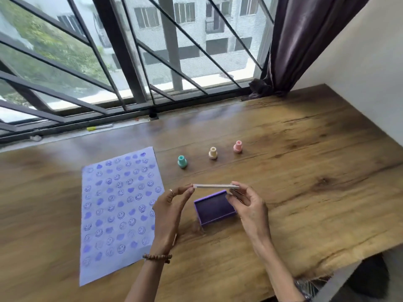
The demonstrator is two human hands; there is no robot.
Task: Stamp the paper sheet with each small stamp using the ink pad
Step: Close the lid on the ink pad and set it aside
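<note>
A purple ink pad (214,209) lies uncovered on the wooden table in front of me. Above it I hold its flat clear lid (214,186) level, my left hand (172,205) pinching the left end and my right hand (246,201) the right end. To the left lies the paper sheet (104,214), covered with several rows of blue smiley and heart prints. Three small stamps stand upright in a row behind the pad: a teal stamp (182,161), a cream stamp (212,153) and a pink stamp (237,146).
The wooden table (305,171) ends at a window with dark bars along the back and a white wall on the right. A dark curtain (305,40) hangs at the back right corner. A yellow-capped pen (99,127) lies on the sill.
</note>
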